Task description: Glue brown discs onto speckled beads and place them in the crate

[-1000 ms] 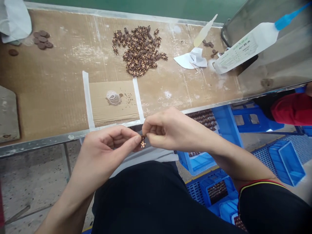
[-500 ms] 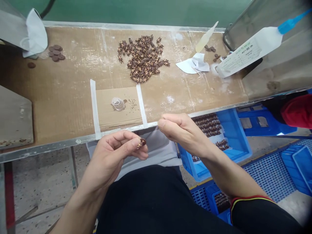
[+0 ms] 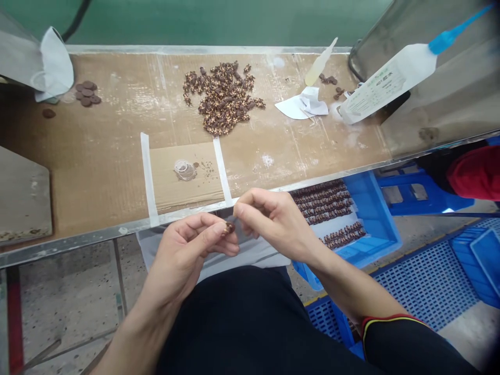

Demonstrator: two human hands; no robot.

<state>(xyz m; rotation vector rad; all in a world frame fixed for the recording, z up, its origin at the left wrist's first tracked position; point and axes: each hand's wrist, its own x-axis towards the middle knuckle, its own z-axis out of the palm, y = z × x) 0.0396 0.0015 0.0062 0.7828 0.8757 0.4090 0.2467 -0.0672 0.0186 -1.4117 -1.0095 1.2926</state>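
Observation:
Between thumb and fingertips, my left hand (image 3: pixel 195 242) grips a small dark-brown piece with yellowish bits (image 3: pixel 228 228), just below the table's front edge. My right hand (image 3: pixel 273 219) is beside it, apart by a small gap, its thumb and forefinger pinched together. What that pinch holds, if anything, is too small to make out. Beyond my hands, a taped cardboard patch (image 3: pixel 167 192) bears a clear ring-shaped coil (image 3: pixel 184 170) and dark crumbs. A heap of similar brown-and-yellow pieces (image 3: pixel 226 99) lies farther back on the table.
Brown discs (image 3: pixel 87 94) lie at the left. To the right are white paper (image 3: pixel 302 105), a small pointed applicator (image 3: pixel 318 65) and a large white bottle with a blue nozzle (image 3: pixel 390 80). Below the table edge, a blue crate (image 3: pixel 385 219) holds rows of brown pieces.
My right hand has moved left, closer to the piece in my left hand. My left hand keeps its grip nearly in place. The view has shifted slightly.

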